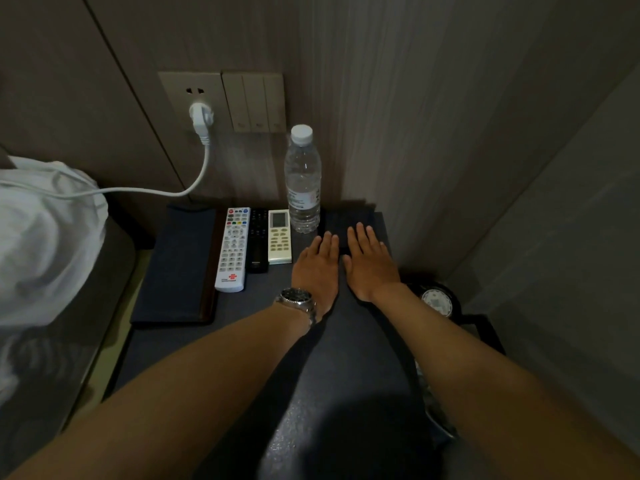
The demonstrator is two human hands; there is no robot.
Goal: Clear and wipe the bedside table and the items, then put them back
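Note:
The dark bedside table (242,327) carries a dark folder (180,265) at its left. Beside the folder lie three remotes: a long white one (232,249), a black one (258,239) and a short cream one (280,236). A clear water bottle (302,181) with a white cap stands upright behind them. My left hand (317,268), with a watch on its wrist, lies flat on the table right of the cream remote. My right hand (372,261) lies flat beside it, fingertips on a dark flat object (349,223) at the back right. Neither hand holds anything.
A white plug and cable (201,123) run from the wall socket leftwards over the white bedding (45,237). Light switches (254,102) sit on the wall above the bottle. A dark tray with a patterned cup (437,301) stands low at the table's right side. Walls close in behind and to the right.

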